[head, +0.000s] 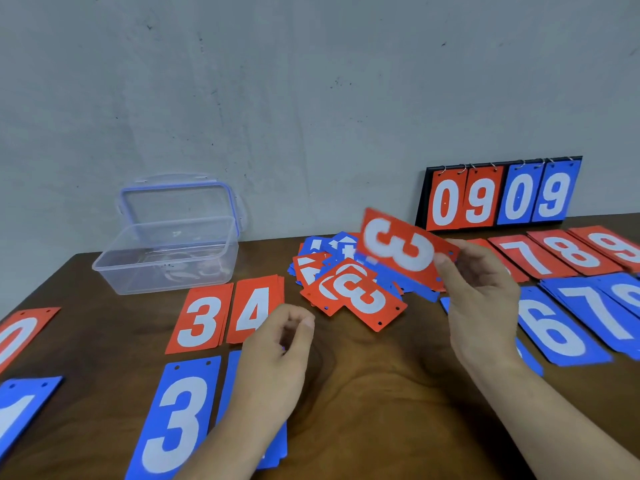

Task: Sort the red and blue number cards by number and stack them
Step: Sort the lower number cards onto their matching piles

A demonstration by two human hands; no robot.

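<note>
Red 3 card, pinched at its end in the right grip, looks bound for the red 3 stack. Left grip hovers loosely curled, empty.

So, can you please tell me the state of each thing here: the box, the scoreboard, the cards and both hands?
Plastic box: open, lid standing up at the back.
Scoreboard: upright by the wall, showing 09 09.
Red 3 card: held above the table, pinched by the right hand.
Left hand: fingers loosely curled, holding nothing.
Card heap: unsorted, red and blue mixed.
Red 3 stack: flat, face up.
</note>
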